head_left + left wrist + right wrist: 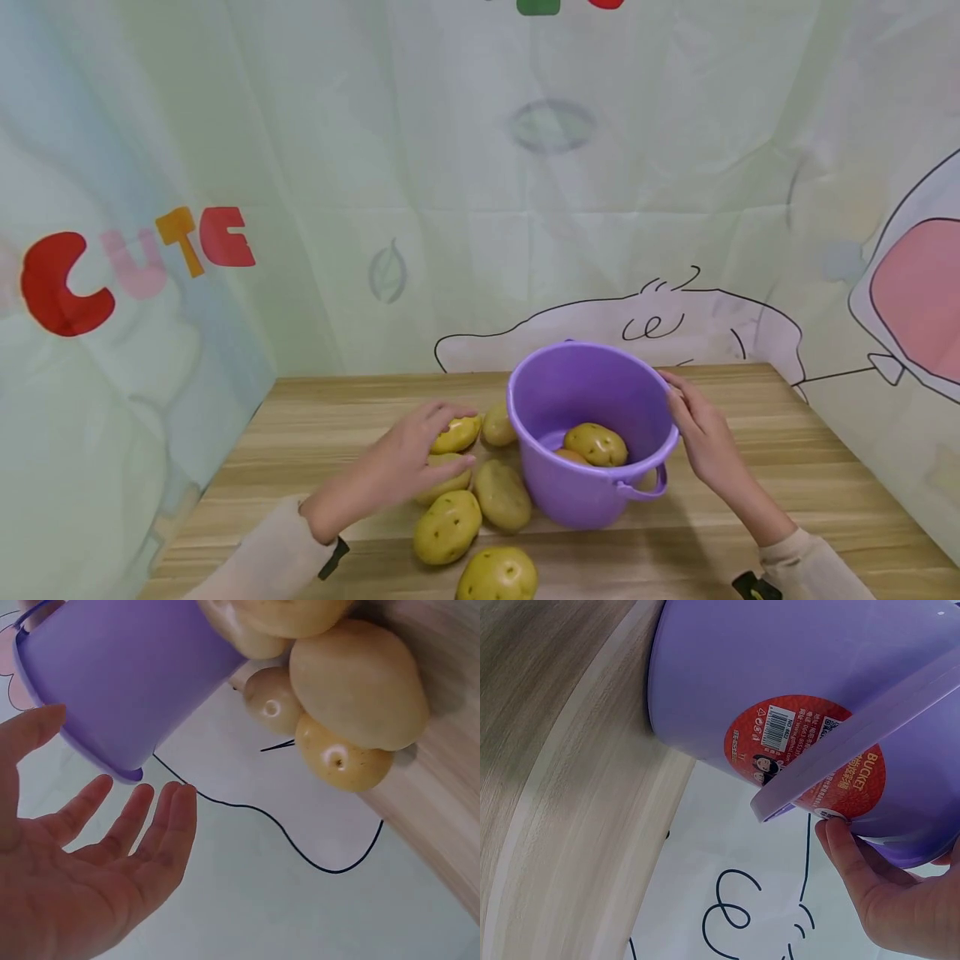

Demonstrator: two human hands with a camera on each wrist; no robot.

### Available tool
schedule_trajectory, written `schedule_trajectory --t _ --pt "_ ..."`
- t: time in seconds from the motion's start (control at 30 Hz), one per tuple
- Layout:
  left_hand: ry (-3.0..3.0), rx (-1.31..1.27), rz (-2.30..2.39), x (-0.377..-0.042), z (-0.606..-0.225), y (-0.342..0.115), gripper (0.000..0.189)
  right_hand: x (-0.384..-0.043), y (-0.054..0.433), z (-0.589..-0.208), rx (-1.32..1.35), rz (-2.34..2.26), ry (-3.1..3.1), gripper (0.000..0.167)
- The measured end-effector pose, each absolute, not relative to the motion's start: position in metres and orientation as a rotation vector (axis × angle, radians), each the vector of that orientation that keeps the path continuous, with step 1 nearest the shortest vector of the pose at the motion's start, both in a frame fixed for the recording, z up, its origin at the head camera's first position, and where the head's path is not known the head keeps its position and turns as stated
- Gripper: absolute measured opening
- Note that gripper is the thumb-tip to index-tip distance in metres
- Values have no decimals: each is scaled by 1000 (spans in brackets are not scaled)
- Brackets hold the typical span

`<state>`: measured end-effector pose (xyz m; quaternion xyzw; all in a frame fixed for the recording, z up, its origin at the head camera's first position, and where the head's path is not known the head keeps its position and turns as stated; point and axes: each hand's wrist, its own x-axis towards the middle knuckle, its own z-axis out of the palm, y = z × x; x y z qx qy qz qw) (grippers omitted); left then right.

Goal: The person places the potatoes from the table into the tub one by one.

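Observation:
A purple bucket [573, 497] stands on the table, its mouth tilted towards me. Inside it lie a yellow potato [596, 444] and, partly hidden, an orange-brown one [572, 456]. My right hand [708, 437] grips the bucket's rim at the right; the right wrist view shows the fingers [847, 851] curled at the rim. Left of the bucket, my left hand [405, 458] hovers over several potatoes [447, 527], partly covering two of them. Its fingers are spread and loosely bent, and the left wrist view shows the palm [82, 892] holding nothing.
A potato [498, 575] lies nearest me on the wooden table [337, 408]. Another [502, 496] lies close against the bucket's left side. The bucket's handle [647, 490] hangs at its front right. A printed cloth [450, 167] stands behind the table.

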<state>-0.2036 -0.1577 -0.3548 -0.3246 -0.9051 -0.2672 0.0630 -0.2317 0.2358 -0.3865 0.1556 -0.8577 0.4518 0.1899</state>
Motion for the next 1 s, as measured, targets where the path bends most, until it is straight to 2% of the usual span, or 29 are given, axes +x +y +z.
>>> schedule_trajectory --t 0.57,1.0 --pt "-2837 -1005 -682 -184 -393 -157 54 -230 234 -385 426 1269 -2409 40" --pt "-2844 -1023 -629 -173 -408 -156 54 -230 234 -385 414 1269 -2403 40"
